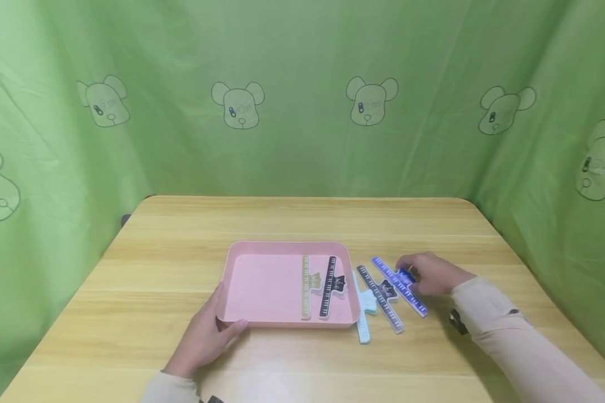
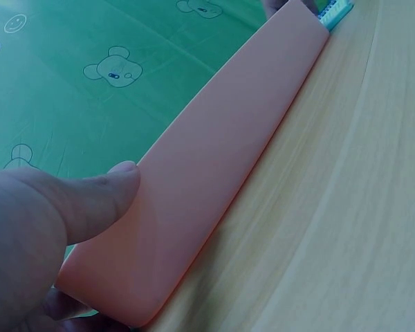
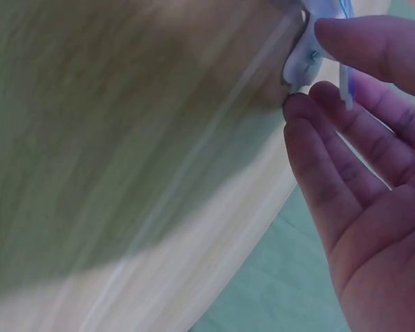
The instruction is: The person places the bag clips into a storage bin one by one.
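My left hand (image 1: 206, 331) grips the front left corner of a pink tray (image 1: 262, 324), its thumb (image 2: 111, 197) against the front wall. Inside the tray, toward the right, lie a pale yellow-green clip (image 1: 306, 288) and a black clip (image 1: 327, 291), both with piano-key patterned bars. A blue clip (image 1: 387, 270) of the same kind lies slanted on the right, and my right hand (image 1: 431, 274) pinches its handle between thumb and fingers. In the right wrist view, that clip (image 3: 304, 62) shows only partly at the top.
Between the tray and the blue clip lie a mint clip (image 1: 363, 327), right by the tray's right wall, and a clear clip with black keys (image 1: 390, 313). They rest on a wooden table (image 1: 302, 369). Green curtains (image 1: 302, 157) with bear-head prints surround it.
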Tool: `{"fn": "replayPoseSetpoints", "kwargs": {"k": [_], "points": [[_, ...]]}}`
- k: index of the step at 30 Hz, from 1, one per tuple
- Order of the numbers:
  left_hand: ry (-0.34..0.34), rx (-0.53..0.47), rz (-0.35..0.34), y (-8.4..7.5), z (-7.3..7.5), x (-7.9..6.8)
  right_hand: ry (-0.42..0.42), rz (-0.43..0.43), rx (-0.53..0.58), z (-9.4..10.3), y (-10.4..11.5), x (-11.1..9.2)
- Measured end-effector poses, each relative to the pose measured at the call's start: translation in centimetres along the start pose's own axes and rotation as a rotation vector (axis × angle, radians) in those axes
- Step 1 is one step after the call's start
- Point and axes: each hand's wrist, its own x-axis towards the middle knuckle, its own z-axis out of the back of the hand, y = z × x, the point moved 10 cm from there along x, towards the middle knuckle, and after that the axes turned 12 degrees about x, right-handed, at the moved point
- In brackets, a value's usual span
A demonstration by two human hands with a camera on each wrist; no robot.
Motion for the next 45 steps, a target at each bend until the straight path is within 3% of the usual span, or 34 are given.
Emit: {"fn": "replayPoseSetpoints", "kwargs": {"k": [12, 23, 36, 45], "points": [[-0.003, 0.001, -0.003, 0.0, 0.1, 0.0, -0.009, -0.044, 0.008, 0.5, -1.0, -0.2], [0.000, -0.004, 0.007, 0.1, 0.0, 0.0, -0.044, -0.032, 0.020, 0.8, -1.9, -1.0], [0.011, 0.009, 0.022, 0.3, -0.1, -0.1, -0.046, -0.077, 0.026, 1.1, -1.8, -0.9], [0.009, 0.000, 0.022, 0.2, -0.1, -0.1, -0.068, -0.061, 0.024, 1.7, -1.5, -0.7]]}}
